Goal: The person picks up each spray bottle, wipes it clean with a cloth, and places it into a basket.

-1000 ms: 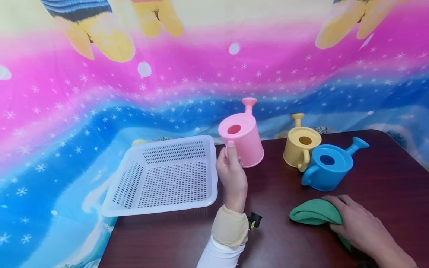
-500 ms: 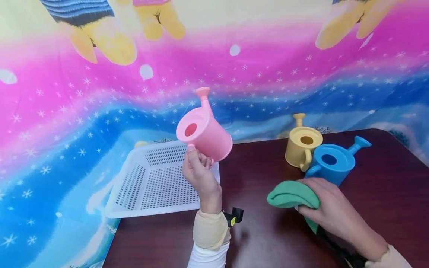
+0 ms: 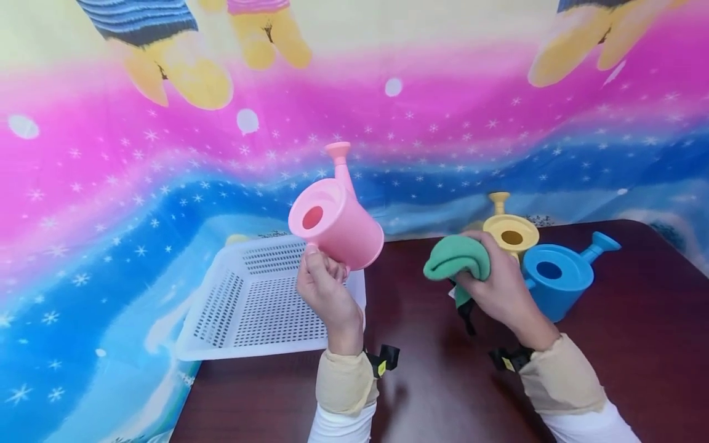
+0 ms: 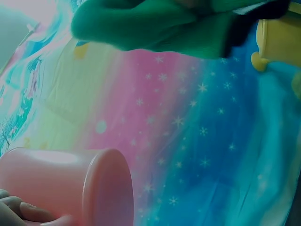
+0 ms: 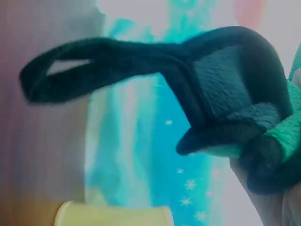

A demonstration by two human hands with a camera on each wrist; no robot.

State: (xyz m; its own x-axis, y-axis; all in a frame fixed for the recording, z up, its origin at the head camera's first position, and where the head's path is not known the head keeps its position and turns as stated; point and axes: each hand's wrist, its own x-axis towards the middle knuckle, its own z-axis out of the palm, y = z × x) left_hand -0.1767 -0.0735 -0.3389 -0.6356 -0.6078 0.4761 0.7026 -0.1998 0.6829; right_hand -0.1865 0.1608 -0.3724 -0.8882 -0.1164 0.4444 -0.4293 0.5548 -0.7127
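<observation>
My left hand (image 3: 329, 289) grips the handle of a pink watering can (image 3: 357, 227), which hangs tilted in the air over the right side of a white perforated basket (image 3: 188, 341). In my right hand (image 3: 501, 283) is a folded green cloth (image 3: 451, 255), held up to the right of the can and apart from it. The right wrist view shows the cloth's black edging and black hanging loop (image 5: 94, 68). Behind that hand stands a yellow watering can (image 3: 512, 227), partly hidden. Beside it is a blue watering can (image 3: 559, 277), its handle mostly covered by my hand.
The dark wooden table (image 3: 432, 394) runs along beneath both hands. A colourful printed backdrop (image 3: 332, 111) hangs directly behind its far edge. The basket overhangs the table's left edge.
The pink watering can has moved left, risen and tilted over the basket's right side. My right hand has lifted the green cloth up and leftward from near the table, towards the pink can.
</observation>
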